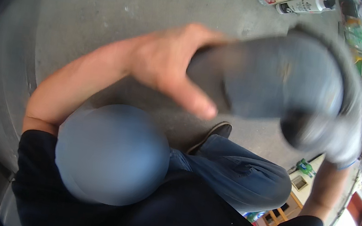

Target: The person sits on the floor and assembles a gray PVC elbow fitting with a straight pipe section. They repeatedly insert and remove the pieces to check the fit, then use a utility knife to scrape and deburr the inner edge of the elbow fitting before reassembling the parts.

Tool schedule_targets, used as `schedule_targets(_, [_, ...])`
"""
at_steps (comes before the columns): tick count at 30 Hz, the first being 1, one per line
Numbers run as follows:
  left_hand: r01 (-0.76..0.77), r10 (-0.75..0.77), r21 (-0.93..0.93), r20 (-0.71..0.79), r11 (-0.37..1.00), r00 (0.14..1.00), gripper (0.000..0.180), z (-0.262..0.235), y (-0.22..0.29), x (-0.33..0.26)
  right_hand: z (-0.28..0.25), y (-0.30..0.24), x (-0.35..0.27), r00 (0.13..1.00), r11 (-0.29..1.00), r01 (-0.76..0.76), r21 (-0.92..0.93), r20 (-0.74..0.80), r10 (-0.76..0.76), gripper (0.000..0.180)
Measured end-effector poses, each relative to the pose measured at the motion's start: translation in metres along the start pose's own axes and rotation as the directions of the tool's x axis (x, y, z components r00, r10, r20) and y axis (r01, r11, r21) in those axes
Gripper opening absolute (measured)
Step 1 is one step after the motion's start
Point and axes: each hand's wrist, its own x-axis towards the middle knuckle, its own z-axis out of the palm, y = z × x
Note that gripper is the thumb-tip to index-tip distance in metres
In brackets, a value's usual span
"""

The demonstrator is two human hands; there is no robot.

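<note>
Holding the grey shoe (pixel 278 80) up in front of me, my left hand (pixel 169 63) clamped on its heel and my right hand (pixel 340 135), gloved, wrapped round its toe, I'd keep both grips firm and steady it, since it's blurring.
</note>
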Motion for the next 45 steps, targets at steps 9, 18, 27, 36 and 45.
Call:
schedule_targets(9, [-0.014,-0.03,-0.5,-0.079,0.866,0.996,0.095,-0.06,-0.027,0.057,-0.047,-0.107,0.046,0.962,0.95,-0.157,-0.27,0.176,0.209,0.096])
schedule_targets(18, [-0.025,0.112,0.316,-0.261,0.948,0.959,0.095,-0.007,-0.007,0.077,-0.065,0.02,0.067,0.948,0.922,-0.303,0.242,0.179,0.264,0.049])
schedule_targets(27, [-0.066,0.067,-0.115,-0.002,0.991,0.998,0.073,-0.001,-0.039,0.104,-0.08,0.016,0.031,0.91,0.854,-0.359,0.375,0.342,0.233,0.069])
schedule_targets(36, [0.055,-0.027,-0.139,0.196,0.989,0.98,0.08,0.012,-0.052,0.099,-0.056,0.083,-0.005,0.998,0.997,-0.057,-0.048,-0.011,0.056,0.065])
schedule_targets(45, [0.062,0.005,-0.253,0.254,0.966,0.967,0.082,0.01,-0.054,0.097,-0.029,0.047,-0.016,0.974,0.968,-0.208,0.142,-0.059,0.218,0.069])
